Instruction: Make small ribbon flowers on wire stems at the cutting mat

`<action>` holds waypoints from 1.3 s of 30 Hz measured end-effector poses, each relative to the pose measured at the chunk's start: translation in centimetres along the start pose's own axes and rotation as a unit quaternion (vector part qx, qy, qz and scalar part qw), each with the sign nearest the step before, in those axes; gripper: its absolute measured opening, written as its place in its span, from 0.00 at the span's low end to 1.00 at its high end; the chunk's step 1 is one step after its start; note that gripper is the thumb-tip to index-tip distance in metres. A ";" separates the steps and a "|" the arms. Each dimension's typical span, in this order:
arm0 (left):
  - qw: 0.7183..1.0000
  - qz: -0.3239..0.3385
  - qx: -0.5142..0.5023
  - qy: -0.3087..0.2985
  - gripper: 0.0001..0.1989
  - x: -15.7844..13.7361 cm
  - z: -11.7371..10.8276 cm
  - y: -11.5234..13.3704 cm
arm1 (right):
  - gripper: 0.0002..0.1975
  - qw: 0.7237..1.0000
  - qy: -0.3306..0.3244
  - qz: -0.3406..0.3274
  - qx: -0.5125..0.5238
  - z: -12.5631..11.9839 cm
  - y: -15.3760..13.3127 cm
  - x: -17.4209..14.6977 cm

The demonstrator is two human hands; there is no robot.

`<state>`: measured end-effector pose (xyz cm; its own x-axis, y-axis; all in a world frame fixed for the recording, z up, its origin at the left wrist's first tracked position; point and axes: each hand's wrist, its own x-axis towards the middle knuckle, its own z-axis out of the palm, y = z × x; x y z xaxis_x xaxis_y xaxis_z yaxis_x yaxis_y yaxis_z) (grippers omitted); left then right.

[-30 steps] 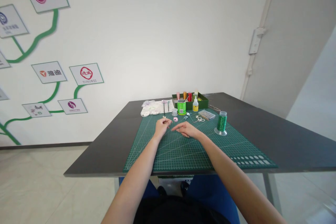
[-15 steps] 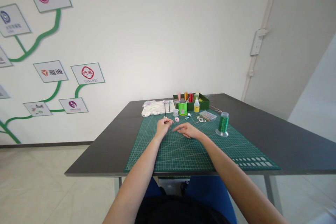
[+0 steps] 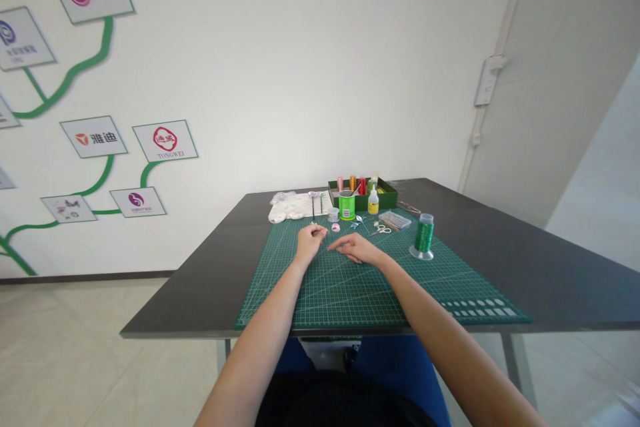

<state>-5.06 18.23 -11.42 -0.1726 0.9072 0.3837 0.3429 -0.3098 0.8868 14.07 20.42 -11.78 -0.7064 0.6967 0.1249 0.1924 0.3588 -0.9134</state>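
Note:
Above the cutting mat (image 3: 350, 293), my left hand (image 3: 310, 242) is closed in a pinch, thumb and fingertips pressed together. Whatever it holds is too small to make out. Just to its right is my right hand (image 3: 356, 248), low over the mat. Its index finger points toward the left hand while the other fingers curl under; what they hold, if anything, is hidden. A small pink ring-shaped item (image 3: 336, 228) lies beyond the gap between both hands. White-handled scissors (image 3: 383, 229) and small blue-and-white pieces (image 3: 357, 221) rest farther back.
A green thread spool (image 3: 424, 239) stands at the right. Toward the back are a clear case (image 3: 395, 220), a glue bottle (image 3: 373, 201), a green can (image 3: 347, 205), a small clear container (image 3: 333, 215), a green box (image 3: 390, 197) of spools and white cloth (image 3: 300, 205) with dark sticks.
The view has shifted very slightly. Both hands keep nearly the same place and pose, and nothing else has visibly moved.

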 end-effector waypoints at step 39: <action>0.976 0.148 0.065 -0.147 0.06 -0.6 0.1 4.5 | 0.17 0.960 0.039 0.038 0.273 -3.3 -2.7 -0.1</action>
<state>-3.33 16.33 -7.70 0.2172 0.8313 0.5116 0.4555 -0.5498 0.7002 15.93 21.40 -7.99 -0.6479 0.7594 0.0596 -0.1602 -0.0594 -0.9853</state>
